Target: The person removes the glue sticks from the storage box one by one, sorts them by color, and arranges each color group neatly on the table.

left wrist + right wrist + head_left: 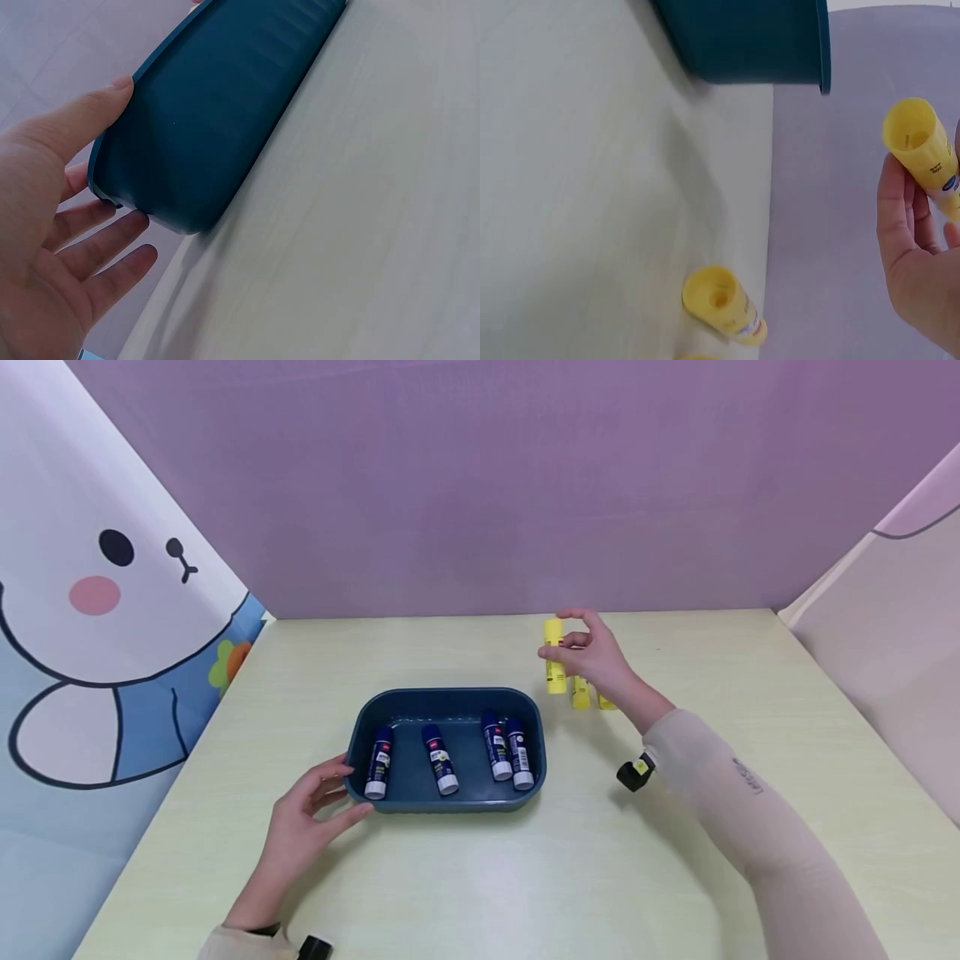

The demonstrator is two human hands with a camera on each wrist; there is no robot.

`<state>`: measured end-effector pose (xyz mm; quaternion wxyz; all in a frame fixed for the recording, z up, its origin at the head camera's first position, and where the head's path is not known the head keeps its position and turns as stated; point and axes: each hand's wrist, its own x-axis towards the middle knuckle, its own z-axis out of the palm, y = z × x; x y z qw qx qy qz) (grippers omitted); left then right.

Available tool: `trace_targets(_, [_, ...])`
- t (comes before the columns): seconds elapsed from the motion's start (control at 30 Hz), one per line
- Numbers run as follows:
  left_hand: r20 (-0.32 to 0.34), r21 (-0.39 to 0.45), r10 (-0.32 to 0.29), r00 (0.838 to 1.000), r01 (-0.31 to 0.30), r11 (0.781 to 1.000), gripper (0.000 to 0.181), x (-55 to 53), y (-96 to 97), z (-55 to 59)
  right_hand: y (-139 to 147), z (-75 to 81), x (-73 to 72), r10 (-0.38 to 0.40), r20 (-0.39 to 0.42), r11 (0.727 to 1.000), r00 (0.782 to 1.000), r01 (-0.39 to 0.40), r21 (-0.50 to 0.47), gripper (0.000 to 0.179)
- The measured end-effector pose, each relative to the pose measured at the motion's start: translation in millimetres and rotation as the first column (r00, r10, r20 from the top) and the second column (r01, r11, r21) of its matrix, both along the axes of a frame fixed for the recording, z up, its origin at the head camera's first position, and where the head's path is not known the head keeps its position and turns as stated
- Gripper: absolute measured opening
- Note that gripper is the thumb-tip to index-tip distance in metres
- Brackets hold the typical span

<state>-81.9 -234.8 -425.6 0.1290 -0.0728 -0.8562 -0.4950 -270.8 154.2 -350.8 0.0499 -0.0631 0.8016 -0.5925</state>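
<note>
head view: my right hand (596, 656) screens the tops of two yellow sticks (581, 696); the small print on the blue sticks (440, 760) is illegible; the 7 o'clock edge cuts my left sleeve (243, 945). right wrist view: the 3 o'clock edge crops that hand and the held stick (930, 161). left wrist view: the tray (202, 112) conceals its contents behind its wall.

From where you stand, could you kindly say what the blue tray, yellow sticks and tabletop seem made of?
Blue tray: probably plastic, smooth with a slight sheen and thin moulded rim.
Yellow sticks: likely plastic, satin; the raised one's hollow end shows a thin, smooth wall.
Tabletop: smooth, faintly streaked; wood or laminate, I cannot tell.
</note>
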Motion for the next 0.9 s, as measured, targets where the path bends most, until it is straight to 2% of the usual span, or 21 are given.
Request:
trace_targets(0.13, [-0.011,0.014,-0.004,1.000,0.004,1.000,0.049,1.5,0.6,1.6,9,1.0,-0.5,-0.014,-0.058,0.998,0.998,0.017,0.052,0.070])
trace_targets(0.2, [-0.015,0.016,-0.006,1.000,0.006,1.000,0.049,1.5,0.7,1.9,14,1.9,-1.2,-0.024,-0.077,0.994,0.997,0.033,0.108,0.070])
trace_targets(0.4, [-0.011,0.007,-0.007,1.000,0.007,1.000,0.050,0.8,-0.2,0.3,28,3.3,-3.2,-0.073,-0.097,0.965,0.993,0.095,0.246,0.072])
trace_targets(0.9, [-0.009,0.008,-0.007,1.000,0.007,1.000,0.050,1.9,0.7,0.6,67,5.9,-5.4,-0.137,-0.132,0.918,0.982,0.176,0.356,0.077])
